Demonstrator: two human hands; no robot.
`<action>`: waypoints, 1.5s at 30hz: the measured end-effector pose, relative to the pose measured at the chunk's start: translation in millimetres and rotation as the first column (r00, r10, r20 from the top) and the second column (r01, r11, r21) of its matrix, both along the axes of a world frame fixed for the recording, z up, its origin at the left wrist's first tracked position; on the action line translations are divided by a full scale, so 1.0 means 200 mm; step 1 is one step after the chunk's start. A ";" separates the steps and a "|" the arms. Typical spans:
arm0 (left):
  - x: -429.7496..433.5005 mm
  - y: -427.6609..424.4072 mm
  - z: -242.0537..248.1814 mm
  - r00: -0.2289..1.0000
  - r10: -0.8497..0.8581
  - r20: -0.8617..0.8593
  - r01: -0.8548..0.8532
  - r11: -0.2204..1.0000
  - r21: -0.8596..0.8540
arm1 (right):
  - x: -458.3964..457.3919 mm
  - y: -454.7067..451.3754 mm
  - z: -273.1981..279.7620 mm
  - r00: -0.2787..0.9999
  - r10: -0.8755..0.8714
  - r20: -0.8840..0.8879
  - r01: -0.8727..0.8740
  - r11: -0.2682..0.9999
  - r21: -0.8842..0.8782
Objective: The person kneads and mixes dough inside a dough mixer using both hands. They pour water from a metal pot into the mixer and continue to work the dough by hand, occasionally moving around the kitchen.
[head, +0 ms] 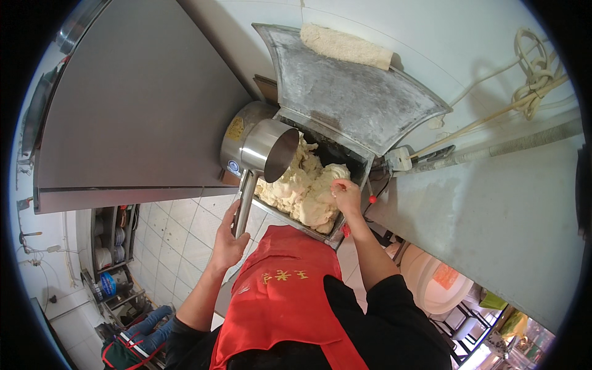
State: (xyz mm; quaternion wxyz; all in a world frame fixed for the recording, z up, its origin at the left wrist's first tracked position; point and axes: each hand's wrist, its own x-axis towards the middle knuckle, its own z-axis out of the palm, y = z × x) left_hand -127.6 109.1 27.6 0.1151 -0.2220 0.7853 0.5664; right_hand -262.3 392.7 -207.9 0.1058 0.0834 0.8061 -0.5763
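Observation:
My left hand (231, 238) grips the metal handle of a stainless steel ladle-like scoop (270, 150), tilted with its mouth over the left side of a metal dough mixer's bin. In the bin lies a large lumpy mass of pale dough (305, 189). My right hand (347, 194) is at the right side of the dough with its fingers curled; whether they pinch any dough cannot be told. The mixer's metal lid (347, 85) stands raised behind the bin (296, 221). The scoop hides part of the dough.
A rolled towel (347, 46) lies over the lid's top edge. A large grey cabinet (138, 101) stands left, a pale metal worktop (471, 208) right. Cables (532, 88) hang on the wall. A plastic tub (430, 277) sits below right. A seated person in jeans (150, 326) is at lower left.

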 end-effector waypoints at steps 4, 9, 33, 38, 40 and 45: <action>-0.01 0.02 -0.01 0.999 -0.045 0.010 0.045 0.999 0.003 | 0.00 0.03 -0.02 1.000 -0.031 0.004 0.031 1.000 -0.003; 0.01 0.01 -0.03 0.997 -0.079 0.012 0.080 0.996 -0.050 | 0.00 0.02 0.04 1.000 -0.024 0.014 0.024 0.999 0.026; 0.03 -0.02 -0.03 0.976 -0.203 -0.076 0.192 0.972 -0.137 | 0.06 -0.08 0.23 0.878 0.173 -0.446 0.038 0.904 0.426; 0.05 -0.03 -0.06 0.975 -0.201 -0.096 0.179 0.963 -0.200 | 0.11 -0.14 0.27 0.961 0.025 -0.274 0.016 0.989 0.146; 0.04 -0.02 -0.03 0.991 -0.124 -0.057 0.119 0.989 -0.088 | 0.15 -0.11 0.25 0.984 -0.086 -0.155 0.072 0.993 -0.094; 0.10 -0.08 -0.03 0.973 0.224 0.046 -0.211 0.801 0.560 | 0.46 0.02 0.40 0.953 -0.208 0.218 0.293 0.807 -0.513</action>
